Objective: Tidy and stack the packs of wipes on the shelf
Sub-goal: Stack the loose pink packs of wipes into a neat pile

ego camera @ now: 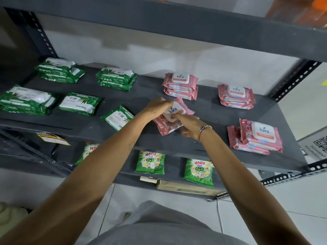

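I have a pink Kara wipes pack [172, 114] between both my hands above the grey shelf [208, 110]. "kara" reads in blue on its white flip lid, and roses are printed on the wrapper. My left hand [156, 107] curls over the pack's far left corner, fingers closed on it. My right hand [188, 123] grips the near right side, thumb lying across the lid; its fingers go under the pack and I can't see them. A beaded bracelet [203, 131] sits on that wrist. The pack is tilted, and whether its lower end touches the shelf I cannot tell.

Just beyond my hands is a stack of Kara packs [180, 86], with another stack [236, 96] further right. Near my right wrist, to the right, lies a third Kara pile [256, 137], its top pack askew and showing "25" at one corner.

Left of my left hand lie green wipes packs with aloe leaves: the nearest single pack [117, 117] shows a barcode, partly hidden by my forearm; the next [79, 104] has a word ending "ROMA", upside down. Farther left, green stacks [26, 101] have print too small to read.

Below my arms, green "Wheel 2in1" pouches [150, 162] sit on the lower shelf, one cut off by my left arm.
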